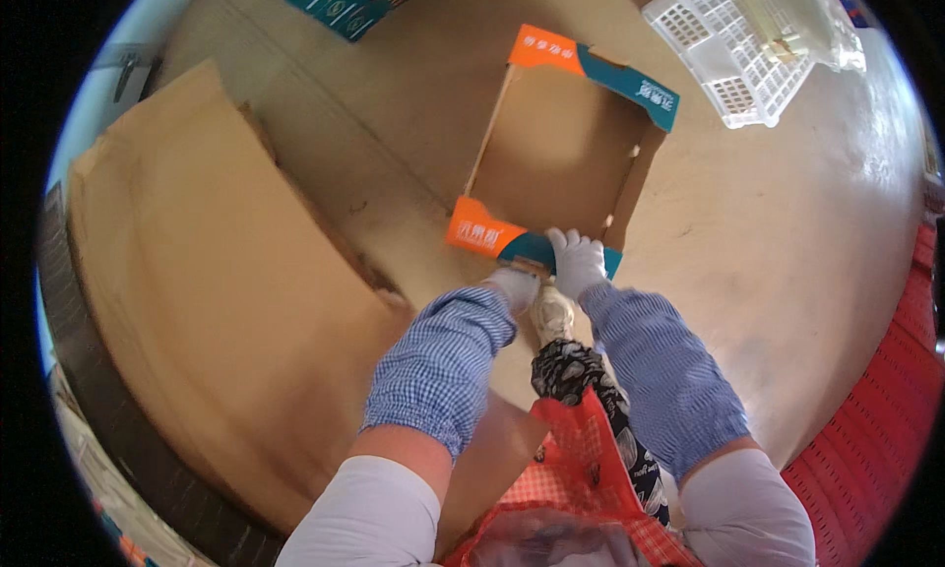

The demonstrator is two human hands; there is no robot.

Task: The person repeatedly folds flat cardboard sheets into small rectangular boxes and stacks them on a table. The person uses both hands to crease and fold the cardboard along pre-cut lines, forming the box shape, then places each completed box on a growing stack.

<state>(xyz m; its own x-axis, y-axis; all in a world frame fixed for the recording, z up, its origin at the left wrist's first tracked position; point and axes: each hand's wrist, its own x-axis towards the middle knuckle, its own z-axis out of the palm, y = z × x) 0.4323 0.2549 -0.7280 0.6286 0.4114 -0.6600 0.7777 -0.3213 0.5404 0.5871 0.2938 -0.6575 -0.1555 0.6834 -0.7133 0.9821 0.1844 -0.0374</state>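
An open-topped cardboard box (557, 142) with orange and teal printed ends is in front of me, its brown inside showing and nothing in it. My right hand (578, 263), in a white glove, grips the near end wall, fingers over the rim. My left hand (517, 286), gloved too, is at the outer side of the same wall, left of the right hand; its fingertips are partly hidden at the wall's hand hole. Below the hands is my shoe (552, 314).
A large brown cardboard sheet (221, 294) spans the left. White plastic crates (727, 50) stand at the upper right, with clear plastic over them. A teal printed carton (343, 2) is at the top. Red slotted panels (871, 419) line the lower right.
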